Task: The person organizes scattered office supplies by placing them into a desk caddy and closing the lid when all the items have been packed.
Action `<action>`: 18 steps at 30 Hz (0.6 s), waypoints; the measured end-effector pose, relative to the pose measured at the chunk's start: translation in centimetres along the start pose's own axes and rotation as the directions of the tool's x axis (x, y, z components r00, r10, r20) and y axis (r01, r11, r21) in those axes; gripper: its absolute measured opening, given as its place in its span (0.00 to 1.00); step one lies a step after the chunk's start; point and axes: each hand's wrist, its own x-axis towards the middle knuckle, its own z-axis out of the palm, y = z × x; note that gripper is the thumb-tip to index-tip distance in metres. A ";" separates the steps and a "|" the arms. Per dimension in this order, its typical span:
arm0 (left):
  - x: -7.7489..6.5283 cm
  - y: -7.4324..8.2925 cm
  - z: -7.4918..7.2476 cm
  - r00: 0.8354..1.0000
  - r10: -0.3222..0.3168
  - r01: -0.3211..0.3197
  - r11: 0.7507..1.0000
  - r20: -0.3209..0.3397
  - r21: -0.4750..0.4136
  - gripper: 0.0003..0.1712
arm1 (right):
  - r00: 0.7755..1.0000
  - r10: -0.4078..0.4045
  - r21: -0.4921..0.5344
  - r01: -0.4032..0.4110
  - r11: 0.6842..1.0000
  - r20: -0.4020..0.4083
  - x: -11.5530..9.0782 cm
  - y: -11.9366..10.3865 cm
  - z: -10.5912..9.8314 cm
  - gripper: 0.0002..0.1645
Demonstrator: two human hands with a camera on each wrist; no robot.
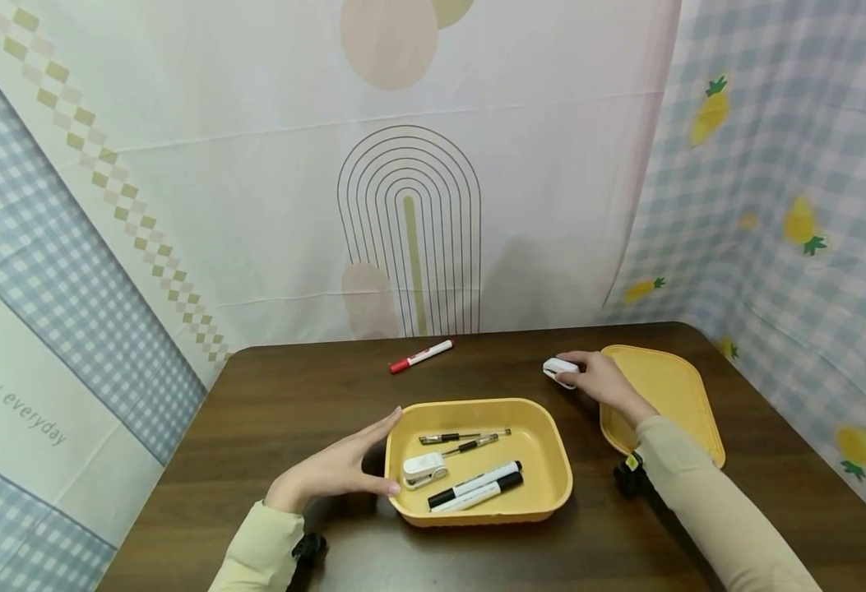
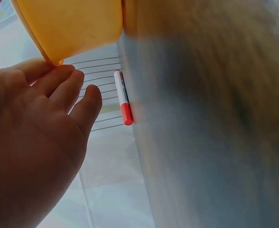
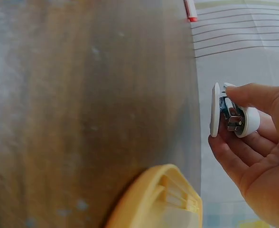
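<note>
Pinching one white stapler between thumb and fingers, that's the right hand, out near the far edge and just beside the yellow lid; the right wrist view catches the stapler's metal insides. Over to the left hand, thumb and fingers spread apart, touching the left side of the one yellow box.

Let's count the box: one more stapler, white, at the left; two black-gripped pens lying close together behind it; two white-and-black markers side by side at the front. Five things inside! That makes two staplers in all, one boxed, one in hand. Behind the box, a single red-capped marker lies near the far edge, well apart from both hands. One lid, flat at the right.

And the surface: a dark brown wood-grain bench, rounded at its far corners. Pale cloth hangs behind, printed with nested arches and soft discs. Blue-and-white checks fill both sides, yellow fruit scattered over the right one, "everyday" lettered on the left.
</note>
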 end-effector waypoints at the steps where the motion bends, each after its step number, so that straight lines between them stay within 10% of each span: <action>1: 0.0 0.0 0.0 1.000 0.000 0.000 1.000 -0.001 0.002 0.64 | 1.000 0.003 0.002 -0.003 1.000 -0.006 0.1 0.0 -0.2 0.28; 18: 0.0 0.0 0.0 1.000 0.000 0.000 1.000 -0.005 0.004 0.64 | 0.997 0.040 -0.012 -0.041 0.999 -0.073 1.8 -3.7 -5.3 0.30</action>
